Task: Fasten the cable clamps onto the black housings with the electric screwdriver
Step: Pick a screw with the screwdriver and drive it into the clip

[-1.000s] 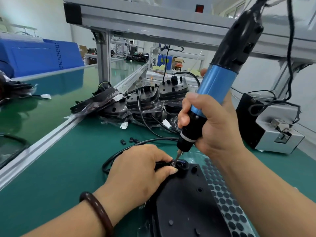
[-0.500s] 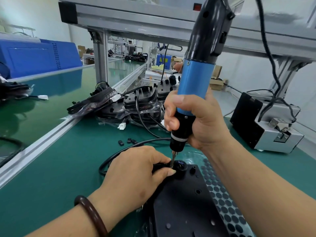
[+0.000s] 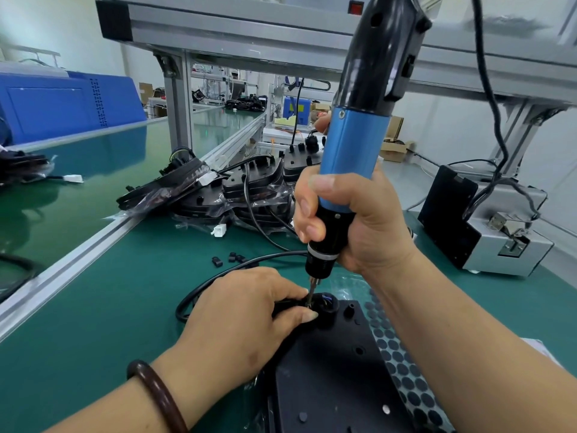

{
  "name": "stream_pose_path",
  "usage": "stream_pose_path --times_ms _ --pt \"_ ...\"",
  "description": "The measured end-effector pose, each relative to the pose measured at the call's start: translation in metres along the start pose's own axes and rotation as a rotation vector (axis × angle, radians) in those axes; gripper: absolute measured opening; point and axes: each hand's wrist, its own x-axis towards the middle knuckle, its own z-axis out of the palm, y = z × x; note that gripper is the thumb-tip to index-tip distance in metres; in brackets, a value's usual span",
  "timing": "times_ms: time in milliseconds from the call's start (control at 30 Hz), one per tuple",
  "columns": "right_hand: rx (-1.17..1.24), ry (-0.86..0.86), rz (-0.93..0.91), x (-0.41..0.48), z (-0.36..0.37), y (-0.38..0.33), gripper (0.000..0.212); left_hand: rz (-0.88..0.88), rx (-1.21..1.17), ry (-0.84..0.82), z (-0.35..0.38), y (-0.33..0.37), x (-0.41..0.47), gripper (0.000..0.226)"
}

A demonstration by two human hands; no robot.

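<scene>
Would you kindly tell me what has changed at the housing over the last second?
The blue-and-black electric screwdriver swung from leaning right to nearly upright, and the right hand gripping it shifted left with it. Its bit stayed at the corner of the flat black plastic housing. The left hand went on pinching the small black cable clamp there; nothing was let go.

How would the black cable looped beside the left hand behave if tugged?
Probably floppy: the black cable lies in a loose curve on the green mat. Likely tethered too, since one end runs under the left hand.
</scene>
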Motion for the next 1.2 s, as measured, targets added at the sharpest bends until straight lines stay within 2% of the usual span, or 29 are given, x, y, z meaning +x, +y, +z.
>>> stream_pose_path --times_ms 100,233,300,400,700,767,867,933,1200 --pt "0.0 -0.004 -0.002 0.0 0.0 0.0 0.054 0.002 -0.011 0.004 0.0 0.001 0.0 0.034" --pt "-0.048 -0.025 0.01 0.0 -0.001 0.0 0.034 0.005 -0.024 -0.007 0.0 -0.001 -0.001 0.035" --pt "-0.047 -0.03 0.013 -0.001 0.0 -0.001 0.035 0.012 -0.026 -0.022 0.0 -0.002 0.0 0.035" --pt "-0.022 -0.005 0.012 -0.001 0.002 -0.001 0.055 0.024 -0.013 -0.032 -0.001 -0.002 0.0 0.034" --pt "-0.097 -0.005 0.028 -0.002 0.003 -0.002 0.04 0.022 -0.002 -0.026 -0.001 0.0 -0.001 0.031" --pt "-0.087 -0.011 0.022 -0.003 0.004 -0.002 0.045 0.018 0.001 -0.027 -0.001 0.0 -0.002 0.033" --pt "-0.061 -0.025 0.008 -0.003 0.006 -0.002 0.068 0.018 0.003 -0.027 -0.001 0.0 -0.002 0.034" --pt "-0.057 -0.041 0.001 -0.003 0.008 -0.001 0.075 0.014 -0.001 -0.028 -0.001 0.0 -0.002 0.034" --pt "-0.041 -0.06 0.015 -0.001 0.01 0.0 0.068 0.022 0.002 -0.037 -0.001 0.0 -0.001 0.035"
